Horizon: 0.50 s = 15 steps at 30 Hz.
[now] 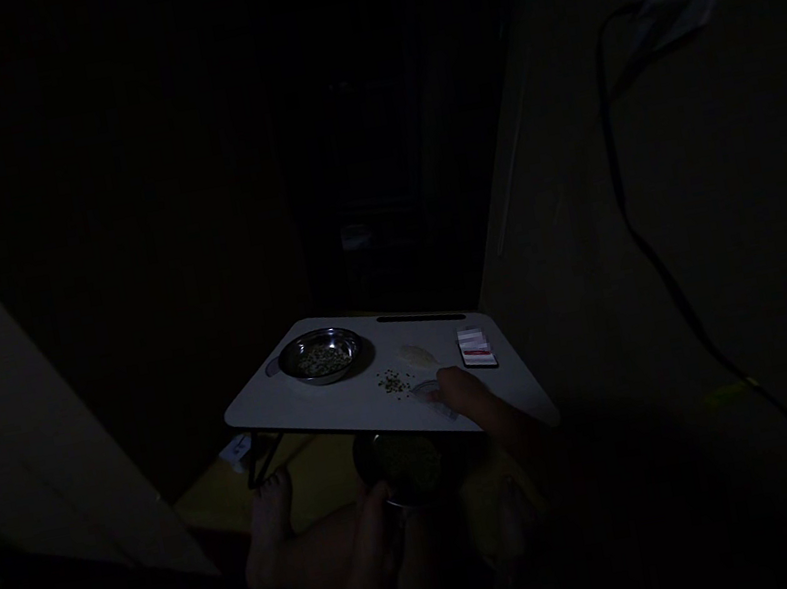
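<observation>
The scene is very dark; only a small white bench [321, 404] on folding legs is lit, standing over the person's lap. The right hand [460, 389] rests on the bench's near right part, fingertips on a small pale heap or clear wrapper [430, 392] that is too dim to identify; whether this grip is pinching anything or lying loose cannot be told. The left hand [378, 531] is below the bench's near edge, its fingers against the rim of a dark bowl [408, 464] filled with greenish grains; the bowl sits low in front of the person, partly under the bench edge, and the grip seems to hold the rim, though the dimness leaves that uncertain.

On the bench, 1 steel bowl [319, 355] stands at the far left with a thin layer of light seeds inside; a small scatter of dark seeds [393, 383] lies near the middle, just left of the right hand; a pale heap [417, 355] lies just beyond it. A phone [476, 349] lies flat at the far right, its screen lit with a red band; its writing is blurred and unreadable. A slot [418, 314] runs along the far edge.

A bare foot [270, 519] rests on a yellow floor mat [222, 492] under the bench; a dark cable [645, 230] hangs down the right wall from a plug [681, 0].
</observation>
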Tool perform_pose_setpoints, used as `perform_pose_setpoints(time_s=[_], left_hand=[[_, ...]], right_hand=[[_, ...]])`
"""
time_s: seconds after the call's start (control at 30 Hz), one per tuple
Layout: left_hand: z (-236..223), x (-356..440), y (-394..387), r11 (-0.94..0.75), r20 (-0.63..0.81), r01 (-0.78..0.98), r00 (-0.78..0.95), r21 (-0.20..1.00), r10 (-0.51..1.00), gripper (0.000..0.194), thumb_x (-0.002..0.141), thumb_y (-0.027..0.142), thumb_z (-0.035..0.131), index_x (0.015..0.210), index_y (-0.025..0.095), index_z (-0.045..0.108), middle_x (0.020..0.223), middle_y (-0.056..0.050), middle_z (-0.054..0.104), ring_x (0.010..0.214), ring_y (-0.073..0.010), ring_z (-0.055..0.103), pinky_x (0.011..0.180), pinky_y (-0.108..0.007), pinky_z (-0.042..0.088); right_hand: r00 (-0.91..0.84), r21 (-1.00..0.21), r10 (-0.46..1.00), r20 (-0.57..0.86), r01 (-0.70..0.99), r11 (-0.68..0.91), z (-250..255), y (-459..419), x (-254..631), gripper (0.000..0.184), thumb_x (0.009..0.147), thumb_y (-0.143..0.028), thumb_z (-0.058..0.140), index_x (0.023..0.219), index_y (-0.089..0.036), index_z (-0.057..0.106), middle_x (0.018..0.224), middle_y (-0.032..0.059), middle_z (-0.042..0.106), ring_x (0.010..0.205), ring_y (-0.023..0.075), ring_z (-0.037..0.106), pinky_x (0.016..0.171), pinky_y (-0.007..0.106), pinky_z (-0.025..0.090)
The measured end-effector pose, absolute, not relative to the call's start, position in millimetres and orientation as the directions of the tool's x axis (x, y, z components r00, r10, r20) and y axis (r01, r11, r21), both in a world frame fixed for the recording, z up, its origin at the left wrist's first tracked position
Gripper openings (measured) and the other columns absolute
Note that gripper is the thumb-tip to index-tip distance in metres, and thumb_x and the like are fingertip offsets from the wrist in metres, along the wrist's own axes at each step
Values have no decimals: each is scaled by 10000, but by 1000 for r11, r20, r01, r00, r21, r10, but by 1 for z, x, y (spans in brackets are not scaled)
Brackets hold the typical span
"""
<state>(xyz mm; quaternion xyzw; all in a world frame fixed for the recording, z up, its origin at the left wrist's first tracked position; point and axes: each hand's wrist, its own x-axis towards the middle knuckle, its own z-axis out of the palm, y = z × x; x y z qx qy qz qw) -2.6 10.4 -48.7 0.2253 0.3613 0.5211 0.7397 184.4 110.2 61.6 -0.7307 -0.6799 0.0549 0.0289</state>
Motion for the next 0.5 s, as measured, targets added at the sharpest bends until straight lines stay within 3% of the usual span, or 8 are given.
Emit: perform_pose_setpoints(time_s=[0.2, 0.4, 0.5], left_hand=[[-33, -5, 10, 351, -360, -650, 126, 674, 924, 70, 715, 149, 452, 707, 181, 513, 606, -48, 560, 648, -151, 570, 527, -223, 439], [-29, -14, 0, 229, -342, -682, -33, 694, 939, 268, 776, 313, 408, 977, 170, 513, 979, -62, 529, 856, -124, 503, 719, -299, 443], [-32, -22, -4, 194, -334, -686, -75, 701, 940, 255, 763, 274, 438, 988, 174, 505, 992, -61, 523, 869, -129, 501, 721, -298, 444]], right_hand=[[50, -121, 999, -15, 991, -52, 57, 114, 190, 375, 718, -444, 492, 915, -140, 590, 943, 113, 609, 845, 192, 564, 627, 221, 374], [36, -107, 999, 9, 994, -35, 60, 115, 186, 377, 712, -449, 509, 912, -143, 599, 940, 117, 611, 852, 189, 562, 630, 215, 376], [54, -113, 999, 1, 992, -53, 63, 115, 185, 373, 703, -444, 528, 914, -145, 602, 928, 116, 617, 856, 181, 562, 636, 206, 377]])
